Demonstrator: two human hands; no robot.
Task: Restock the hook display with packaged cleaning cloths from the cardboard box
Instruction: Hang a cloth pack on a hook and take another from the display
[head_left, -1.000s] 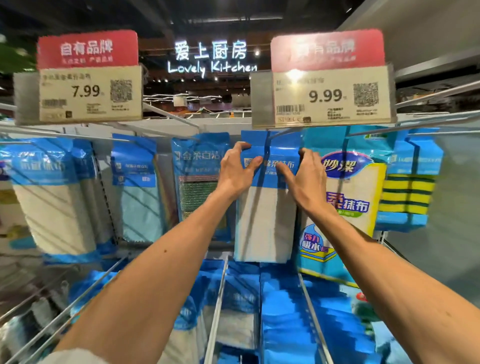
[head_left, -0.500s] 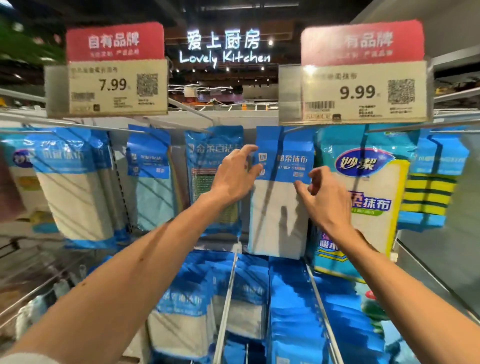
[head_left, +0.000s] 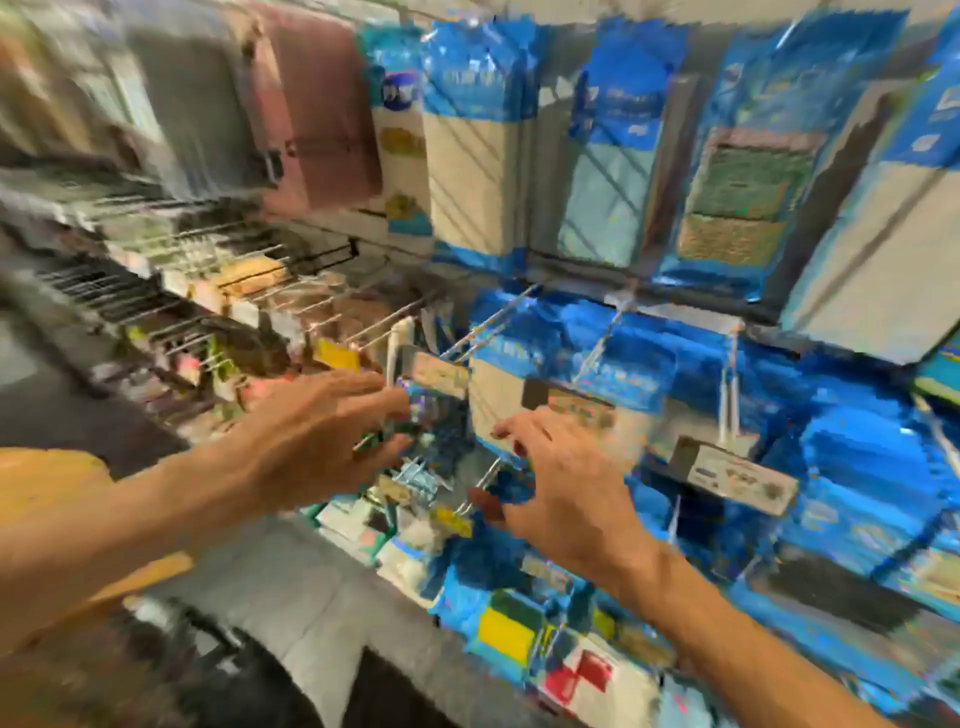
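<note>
your left grip (head_left: 311, 441) and right grip (head_left: 566, 493) are bare hands on bare forearms (head_left: 130, 525), outlines smeared by blur.

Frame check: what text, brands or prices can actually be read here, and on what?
Nothing can be read; motion blur smears all print.
Price tags in the lower row: print blurred, unreadable.
Headers of the hanging cloth packs: white lettering blurred, unreadable.
Oval logo on the upper-left pack: blurred, unreadable.

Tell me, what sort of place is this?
Probably a shop aisle, though blurred: blue-and-white packaged cloths hang on thin metal display hooks tipped with small white price labels.
</note>
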